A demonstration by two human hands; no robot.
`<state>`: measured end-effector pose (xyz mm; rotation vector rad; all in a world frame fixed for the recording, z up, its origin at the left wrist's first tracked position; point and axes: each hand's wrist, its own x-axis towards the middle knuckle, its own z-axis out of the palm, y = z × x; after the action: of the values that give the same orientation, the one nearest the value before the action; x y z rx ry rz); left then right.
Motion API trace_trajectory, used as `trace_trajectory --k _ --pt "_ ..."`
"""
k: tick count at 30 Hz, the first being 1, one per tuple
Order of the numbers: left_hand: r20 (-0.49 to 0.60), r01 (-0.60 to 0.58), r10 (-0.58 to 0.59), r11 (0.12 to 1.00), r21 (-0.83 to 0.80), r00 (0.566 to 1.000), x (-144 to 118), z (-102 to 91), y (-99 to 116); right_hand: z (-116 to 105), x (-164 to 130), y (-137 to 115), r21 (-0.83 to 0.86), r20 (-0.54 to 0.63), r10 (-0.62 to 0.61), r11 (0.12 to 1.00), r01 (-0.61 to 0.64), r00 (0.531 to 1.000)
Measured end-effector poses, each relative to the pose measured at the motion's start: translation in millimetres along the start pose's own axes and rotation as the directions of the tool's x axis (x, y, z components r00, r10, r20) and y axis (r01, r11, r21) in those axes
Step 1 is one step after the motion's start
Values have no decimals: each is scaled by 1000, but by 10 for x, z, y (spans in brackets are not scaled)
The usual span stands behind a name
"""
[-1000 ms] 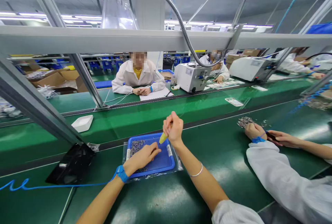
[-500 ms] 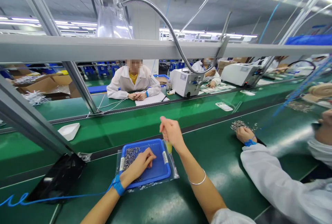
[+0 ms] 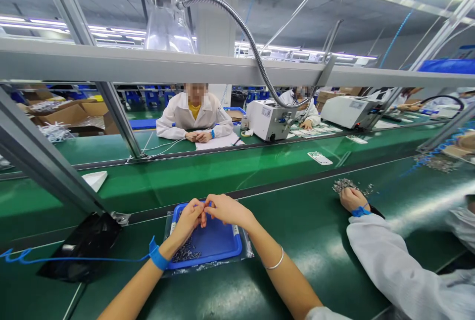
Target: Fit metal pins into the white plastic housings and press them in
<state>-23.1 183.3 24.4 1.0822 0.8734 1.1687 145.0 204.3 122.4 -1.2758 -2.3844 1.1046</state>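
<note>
Over the blue tray (image 3: 220,242), we see left hand (image 3: 188,222) and right hand (image 3: 225,208) meeting at the fingertips, can't tell whether anything's gripped, small loose parts (image 3: 188,251) at the tray's left side, so fumbling or bumping the tray could, we judge, spill some outside it.

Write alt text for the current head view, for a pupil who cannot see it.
A person's bare left hand and right hand meet at the fingertips above a rectangular blue plastic tray holding small grey metallic-looking parts, on a dark green workbench. Whether they hold anything cannot be seen. Opposite sits a co-worker in white.
</note>
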Motion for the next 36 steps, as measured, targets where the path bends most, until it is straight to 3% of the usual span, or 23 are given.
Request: trace_trajectory --k 11,24,36 --pt "41 28 -25 997 -78 999 -21 -10 71 9 15 -10 -5 -24 -24 1000 23 999" --pt "123 42 -22 987 -156 992 -83 -30 232 -17 48 -42 -103 -47 -183 979 177 982" --pt "138 66 -40 980 -190 990 -104 -52 415 -11 12 -98 -30 -132 -192 981 190 972"
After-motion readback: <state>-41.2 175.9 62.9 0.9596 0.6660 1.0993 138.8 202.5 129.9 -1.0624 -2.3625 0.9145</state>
